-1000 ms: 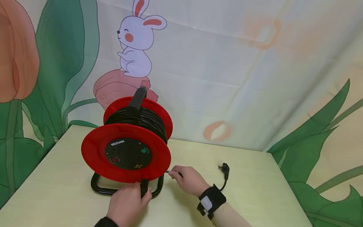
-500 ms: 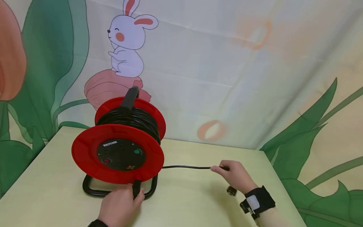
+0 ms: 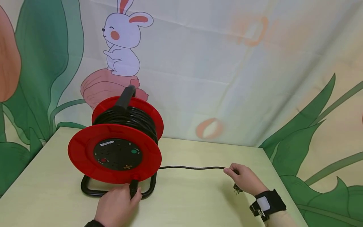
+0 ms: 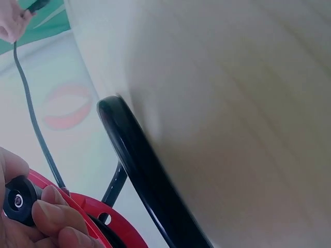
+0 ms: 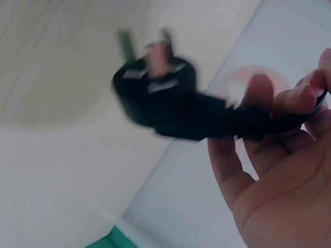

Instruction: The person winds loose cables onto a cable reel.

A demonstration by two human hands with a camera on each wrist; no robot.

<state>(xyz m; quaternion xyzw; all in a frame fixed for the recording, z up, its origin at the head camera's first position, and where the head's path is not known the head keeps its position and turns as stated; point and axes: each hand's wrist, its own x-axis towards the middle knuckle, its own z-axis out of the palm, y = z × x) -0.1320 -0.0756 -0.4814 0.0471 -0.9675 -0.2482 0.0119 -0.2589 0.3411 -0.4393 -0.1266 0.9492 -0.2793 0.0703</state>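
A red cable reel (image 3: pixel 80 148) stands at the left of the table, black cable wound between its two discs. With fingers curled, my left hand (image 3: pixel 116 203) holds the reel's black crank knob (image 4: pixel 20 200), low on the front disc. From the reel's right side a length of black cable (image 3: pixel 193 168) runs across to my right hand (image 3: pixel 245 179). That hand pinches the cable close behind the plug (image 5: pixel 160 98). The plug sticks out past the fingers, its metal prongs showing in the right wrist view, slightly blurred.
The reel rests on a black tube stand (image 3: pixel 95 193) and has a black carrying handle (image 3: pixel 124 99) on top. Behind the pale table (image 3: pixel 181 205) hangs a cloth backdrop (image 3: pixel 184 72) printed with a rabbit and plants.
My right hand has moved from beside the reel to the right, and more cable now stretches between them. The plug, earlier lying on the table, now hangs at that hand. My left hand stays on the knob.
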